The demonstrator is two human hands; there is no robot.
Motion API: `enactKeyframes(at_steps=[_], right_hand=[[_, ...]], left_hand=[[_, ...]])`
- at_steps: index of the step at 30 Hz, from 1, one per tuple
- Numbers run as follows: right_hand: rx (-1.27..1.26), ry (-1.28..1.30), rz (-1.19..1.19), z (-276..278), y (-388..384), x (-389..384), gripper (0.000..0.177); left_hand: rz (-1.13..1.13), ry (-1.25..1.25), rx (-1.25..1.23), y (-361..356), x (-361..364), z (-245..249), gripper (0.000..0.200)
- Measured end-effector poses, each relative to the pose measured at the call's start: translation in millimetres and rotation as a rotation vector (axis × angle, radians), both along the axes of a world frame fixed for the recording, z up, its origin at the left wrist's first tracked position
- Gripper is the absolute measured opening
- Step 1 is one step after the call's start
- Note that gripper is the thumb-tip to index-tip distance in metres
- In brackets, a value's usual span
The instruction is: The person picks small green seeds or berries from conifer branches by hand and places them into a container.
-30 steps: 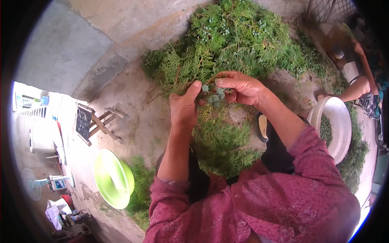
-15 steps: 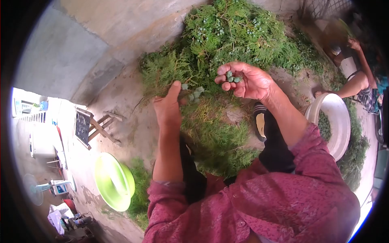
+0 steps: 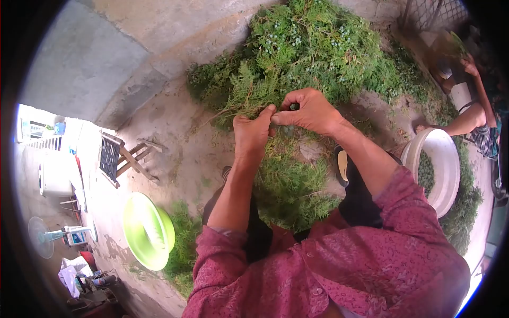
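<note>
My left hand is closed on an evergreen sprig with flat, feathery green foliage, which sticks out beyond the fingers. My right hand pinches at the sprig, its fingertips meeting those of my left hand. A bit of blue-green shows inside its curled fingers, probably the small knobbly cones; most of it is hidden. Beyond both hands rises a big heap of cut evergreen branches dotted with pale blue-green cones. More loose greenery lies on the ground between my feet.
A white bucket on the right holds green cones. On the left are a lime-green basin, a folding stool and a fan. Another person's arm and leg show at the upper right.
My hands have come together. The right, earlier half open with several cones in its palm, has swung left and closed at the sprig; the left has shifted right.
</note>
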State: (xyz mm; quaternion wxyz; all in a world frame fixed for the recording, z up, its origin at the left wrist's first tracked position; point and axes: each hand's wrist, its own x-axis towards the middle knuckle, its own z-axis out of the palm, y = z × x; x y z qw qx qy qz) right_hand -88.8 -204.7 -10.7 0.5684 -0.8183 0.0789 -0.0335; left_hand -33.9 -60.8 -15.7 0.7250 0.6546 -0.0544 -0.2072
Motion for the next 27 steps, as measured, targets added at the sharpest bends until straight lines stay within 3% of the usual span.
enactKeyframes(at_steps=[3, 6, 8, 9, 11, 12, 15, 17, 20, 22, 24, 27], right_hand=[[0.061, 0.001, 0.021, -5, 0, 1, 0.019], [0.018, -0.002, 0.054, 4, -1, -2, 0.016], [0.470, 0.255, 0.123, 21, -2, -8, 0.014], [0.466, 0.257, 0.124, 20, -4, -9, 0.014], [0.941, 0.177, 0.112, 11, -15, -10, 0.016], [1.138, 0.131, 0.248, 10, -18, -6, 0.025], [1.261, 0.081, 0.026, 14, -10, -8, 0.032], [1.237, 0.079, 0.087, 6, -12, -4, 0.042], [1.443, 0.127, 0.042, -1, -6, 1, 0.053], [1.499, 0.186, -0.106, -8, -3, 5, 0.066], [1.467, 0.210, -0.154, -9, 3, 6, 0.069], [1.499, 0.194, -0.214, -4, 14, 7, 0.074]], left_hand=[[-0.014, 0.000, -0.146, 1, 0, -1, 0.013], [-0.075, -0.005, -0.076, 7, 2, -10, 0.014], [-0.012, -0.016, -0.054, 10, 7, -8, 0.014], [0.053, -0.026, -0.035, 12, 9, -7, 0.014], [0.106, -0.023, -0.012, 15, 11, 2, 0.014], [0.149, -0.021, 0.016, 15, 11, 5, 0.013], [0.086, -0.043, 0.012, 14, 7, 5, 0.011], [0.078, -0.048, -0.010, 11, 7, 2, 0.011], [0.059, -0.029, -0.030, 10, 7, 2, 0.012], [0.044, -0.004, -0.027, 8, 6, 1, 0.012], [-0.070, -0.132, -0.121, 1, 0, -8, 0.017], [-0.105, -0.105, -0.182, -11, -6, -19, 0.022]])
